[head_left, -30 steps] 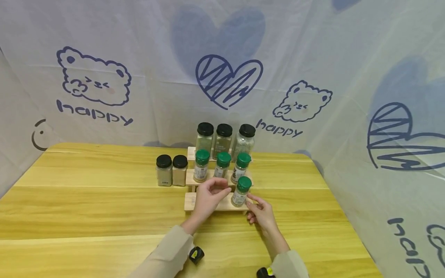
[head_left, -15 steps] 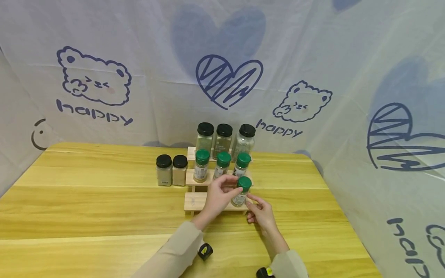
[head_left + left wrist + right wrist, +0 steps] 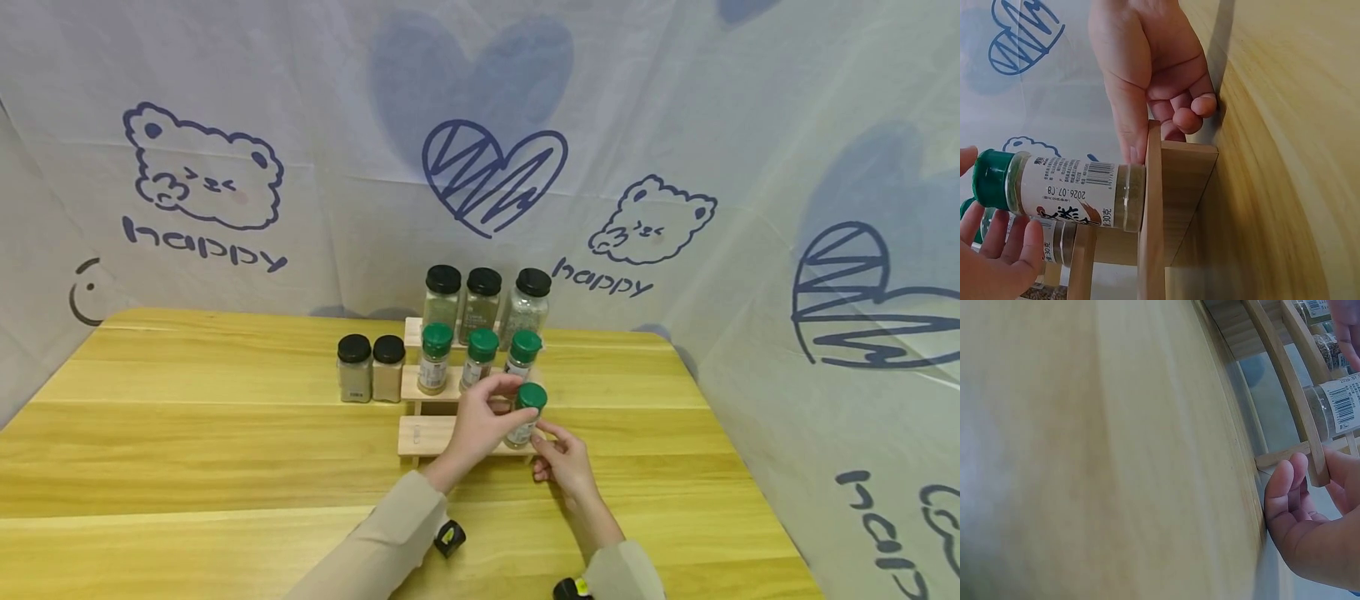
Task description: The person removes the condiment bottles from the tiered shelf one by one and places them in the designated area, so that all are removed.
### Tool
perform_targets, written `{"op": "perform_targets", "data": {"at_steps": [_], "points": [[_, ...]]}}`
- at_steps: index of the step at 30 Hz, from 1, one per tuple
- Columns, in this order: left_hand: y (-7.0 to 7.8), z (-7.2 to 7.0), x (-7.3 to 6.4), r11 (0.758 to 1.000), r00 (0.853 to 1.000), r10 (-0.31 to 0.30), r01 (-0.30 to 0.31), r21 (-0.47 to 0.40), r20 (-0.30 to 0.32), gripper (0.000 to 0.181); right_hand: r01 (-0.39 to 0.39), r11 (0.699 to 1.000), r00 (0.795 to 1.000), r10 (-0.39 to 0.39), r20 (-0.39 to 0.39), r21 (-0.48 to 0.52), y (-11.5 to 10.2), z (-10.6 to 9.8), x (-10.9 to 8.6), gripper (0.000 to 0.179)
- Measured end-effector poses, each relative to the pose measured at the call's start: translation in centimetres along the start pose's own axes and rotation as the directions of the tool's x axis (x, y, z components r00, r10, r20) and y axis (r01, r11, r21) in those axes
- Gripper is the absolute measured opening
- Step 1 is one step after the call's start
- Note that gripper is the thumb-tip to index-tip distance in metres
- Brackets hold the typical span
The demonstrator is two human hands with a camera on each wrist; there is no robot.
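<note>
A small spice jar [image 3: 532, 398] with a green cap stands upright at the right end of the bottom step of a wooden tiered rack [image 3: 426, 435]. My left hand [image 3: 480, 423] pinches it near the cap, thumb on the near side and fingers behind. In the left wrist view the jar's label [image 3: 1072, 187] with a barcode faces the camera. With my right hand [image 3: 567, 468] I hold the right end of the bottom step. The thumb lies on top and the curled fingers stay below, as the left wrist view shows.
Three green-capped jars [image 3: 433, 367] line the middle step, and three taller black-capped jars [image 3: 480, 312] the top one. Left of the rack, two black-capped jars [image 3: 355, 371] stand on the wooden table [image 3: 225, 450]. A printed cloth [image 3: 337, 167] hangs behind.
My left hand has moved right to the green-capped jar on the bottom step and taken hold of it. That jar has shifted slightly right. My right hand has stayed put.
</note>
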State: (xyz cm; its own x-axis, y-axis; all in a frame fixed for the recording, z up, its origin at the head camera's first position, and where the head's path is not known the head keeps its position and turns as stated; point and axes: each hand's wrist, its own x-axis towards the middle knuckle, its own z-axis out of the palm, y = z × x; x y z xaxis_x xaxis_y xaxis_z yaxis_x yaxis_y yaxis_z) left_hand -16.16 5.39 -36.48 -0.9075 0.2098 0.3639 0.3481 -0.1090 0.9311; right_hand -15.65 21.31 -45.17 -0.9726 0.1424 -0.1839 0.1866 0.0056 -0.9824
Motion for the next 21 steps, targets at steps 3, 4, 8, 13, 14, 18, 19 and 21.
{"op": "perform_targets", "data": {"at_steps": [3,4,8,13,14,18,19,21], "points": [[0.0,0.14,0.12,1.0,1.0,0.009,-0.009,0.006,0.024,0.037,-0.002,1.0,1.0,0.002,-0.004,-0.005,-0.05,-0.01,-0.05,0.038],[0.02,0.19,0.14,1.0,0.999,0.012,-0.012,0.011,0.031,0.038,-0.004,1.0,1.0,0.004,-0.005,-0.006,-0.06,-0.01,-0.06,0.038],[0.04,0.46,0.14,0.999,0.999,0.017,-0.019,0.03,0.048,0.041,-0.01,1.0,1.0,0.01,-0.006,-0.014,-0.12,-0.04,-0.1,0.037],[-0.19,0.73,0.14,0.998,0.999,0.012,-0.014,0.054,0.041,0.041,-0.01,1.0,1.0,0.01,-0.003,-0.015,-0.19,-0.07,-0.14,0.038],[-0.2,0.74,0.17,0.998,0.999,0.008,-0.01,0.058,0.039,0.041,-0.011,1.0,1.0,0.011,-0.002,-0.014,-0.21,-0.07,-0.16,0.038],[-0.16,0.69,0.26,0.997,0.999,0.001,-0.004,0.071,0.035,0.039,-0.008,1.0,1.0,0.008,0.003,-0.018,-0.28,-0.08,-0.19,0.038],[-0.11,0.66,0.27,0.998,0.999,-0.002,0.0,0.069,0.035,0.039,-0.007,1.0,1.0,0.007,0.005,-0.02,-0.28,-0.09,-0.2,0.038],[-0.06,0.6,0.28,0.998,0.999,-0.005,0.003,0.069,0.034,0.039,-0.006,1.0,1.0,0.006,0.005,-0.024,-0.24,-0.12,-0.2,0.037]]}}
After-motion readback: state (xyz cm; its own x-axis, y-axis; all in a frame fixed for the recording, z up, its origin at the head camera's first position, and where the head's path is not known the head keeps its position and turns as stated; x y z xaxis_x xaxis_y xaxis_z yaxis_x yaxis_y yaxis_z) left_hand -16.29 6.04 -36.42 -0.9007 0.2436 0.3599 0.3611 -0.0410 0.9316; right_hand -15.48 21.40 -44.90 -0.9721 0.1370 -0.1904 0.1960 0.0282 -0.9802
